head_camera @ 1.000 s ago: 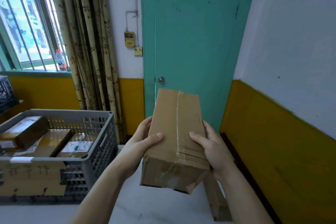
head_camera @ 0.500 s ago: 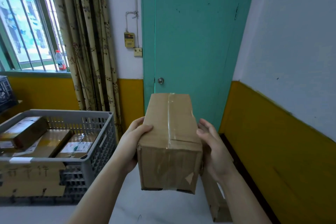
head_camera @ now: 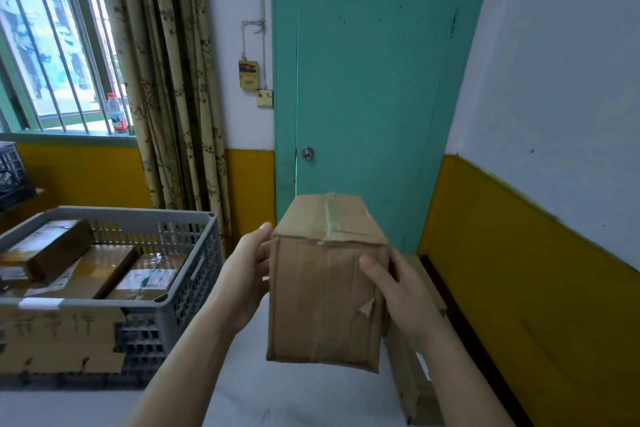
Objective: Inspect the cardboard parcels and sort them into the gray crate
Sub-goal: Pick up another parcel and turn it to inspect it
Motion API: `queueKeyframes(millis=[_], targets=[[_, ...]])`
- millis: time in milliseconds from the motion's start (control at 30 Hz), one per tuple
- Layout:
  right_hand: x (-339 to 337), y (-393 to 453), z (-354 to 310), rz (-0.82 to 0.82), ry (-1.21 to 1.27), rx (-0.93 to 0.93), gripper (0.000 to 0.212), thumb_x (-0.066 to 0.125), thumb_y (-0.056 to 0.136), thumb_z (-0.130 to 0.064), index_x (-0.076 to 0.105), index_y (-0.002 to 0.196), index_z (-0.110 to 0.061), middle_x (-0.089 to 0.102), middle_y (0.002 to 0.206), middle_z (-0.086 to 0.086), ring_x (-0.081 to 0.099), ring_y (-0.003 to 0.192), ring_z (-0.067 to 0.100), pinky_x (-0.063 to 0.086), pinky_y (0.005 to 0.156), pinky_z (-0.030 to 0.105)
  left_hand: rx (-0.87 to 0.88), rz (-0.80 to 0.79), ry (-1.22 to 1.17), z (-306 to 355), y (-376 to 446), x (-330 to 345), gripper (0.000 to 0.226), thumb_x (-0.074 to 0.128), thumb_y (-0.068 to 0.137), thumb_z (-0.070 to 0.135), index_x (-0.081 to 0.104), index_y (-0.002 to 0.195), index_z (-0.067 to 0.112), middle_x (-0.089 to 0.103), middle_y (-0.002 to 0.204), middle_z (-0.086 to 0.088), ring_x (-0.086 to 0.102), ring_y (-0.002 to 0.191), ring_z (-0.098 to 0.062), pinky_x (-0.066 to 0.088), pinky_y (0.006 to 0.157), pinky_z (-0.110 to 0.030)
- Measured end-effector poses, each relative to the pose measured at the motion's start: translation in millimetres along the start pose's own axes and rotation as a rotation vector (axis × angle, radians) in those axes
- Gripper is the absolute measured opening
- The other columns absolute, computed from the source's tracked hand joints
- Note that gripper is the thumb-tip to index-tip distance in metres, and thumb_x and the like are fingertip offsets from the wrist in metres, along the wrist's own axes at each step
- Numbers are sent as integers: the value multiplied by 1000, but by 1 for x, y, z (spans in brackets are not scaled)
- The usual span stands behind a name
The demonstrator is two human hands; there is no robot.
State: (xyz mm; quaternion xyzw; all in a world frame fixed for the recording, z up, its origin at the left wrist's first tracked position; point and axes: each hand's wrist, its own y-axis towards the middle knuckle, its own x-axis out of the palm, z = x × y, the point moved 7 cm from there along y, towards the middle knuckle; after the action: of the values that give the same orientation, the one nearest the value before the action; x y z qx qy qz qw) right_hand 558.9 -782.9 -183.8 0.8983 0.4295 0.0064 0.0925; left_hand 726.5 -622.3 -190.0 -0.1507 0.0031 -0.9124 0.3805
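Two hands gripping one cardboard parcel (head_camera: pixel 325 302) in mid-air: left hand (head_camera: pixel 242 274) curling round its left side, right hand (head_camera: pixel 398 291) pinching its right edge, thumb across the front. Sitting well left of those fingers, gray crate (head_camera: pixel 194 270) holding more parcels.

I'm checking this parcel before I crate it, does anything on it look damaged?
Yes. The parcel has a small torn flap at its lower right, beside the right hand, and crumpled tape on top.
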Motion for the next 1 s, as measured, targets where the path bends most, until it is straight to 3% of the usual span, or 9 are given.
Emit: queueKeyframes(millis=[100,167,267,500,633,767,833,933,1000], targets=[[-11,5,2,140,39,82,76,66,64,-86,67,124,-39,74,117,-14,69,111,12,54,100,44,98,-47,118,0,-4,1,56,62,95,54,56,134,14,69,128,-9,66,121,-30,51,103,-50],[-13,7,7,161,83,141,63,64,69,-81,64,118,-41,74,115,-11,69,109,14,56,96,43,119,-133,213,-4,-8,4,82,76,76,68,51,138,21,65,136,-4,63,127,-25,49,110,-50],[-12,8,13,164,120,205,63,62,76,-77,59,124,-36,70,120,-5,67,110,18,56,97,47,122,-231,307,-10,-10,12,103,86,59,70,43,146,35,59,142,8,62,129,-16,54,106,-41],[-1,2,9,-8,74,119,65,49,86,-78,64,133,-36,70,128,-6,64,122,15,46,109,51,129,17,253,-1,0,0,70,74,76,56,55,138,31,77,113,4,77,96,-18,62,78,-35],[2,1,12,-50,114,129,62,57,82,-74,62,136,-43,61,143,-8,53,137,15,38,117,53,48,95,268,-1,4,-6,57,69,87,57,57,134,27,73,117,-4,75,100,-24,62,86,-44],[-8,3,12,22,-44,112,28,59,100,-42,63,123,-58,63,136,-21,54,132,8,40,117,46,-69,90,178,-7,8,-19,49,68,92,55,63,129,23,74,118,-11,73,106,-32,59,94,-51],[-11,2,11,51,-101,91,34,62,98,-44,59,130,-53,62,135,-23,55,131,6,42,115,43,-156,50,107,-13,9,-22,49,67,92,54,65,128,20,77,115,-13,75,104,-33,60,88,-48],[-11,0,9,54,-148,96,73,60,81,-64,49,149,-40,54,145,-20,50,132,5,42,110,30,-167,-12,-12,-16,9,-22,51,67,88,56,68,125,22,78,115,-11,77,101,-31,58,81,-42],[-13,2,11,69,-148,148,87,55,76,-73,44,153,-36,50,151,-13,48,137,10,40,115,37,-68,-87,-60,-14,9,-19,57,61,84,67,70,124,27,76,122,-8,75,107,-28,57,85,-42]])
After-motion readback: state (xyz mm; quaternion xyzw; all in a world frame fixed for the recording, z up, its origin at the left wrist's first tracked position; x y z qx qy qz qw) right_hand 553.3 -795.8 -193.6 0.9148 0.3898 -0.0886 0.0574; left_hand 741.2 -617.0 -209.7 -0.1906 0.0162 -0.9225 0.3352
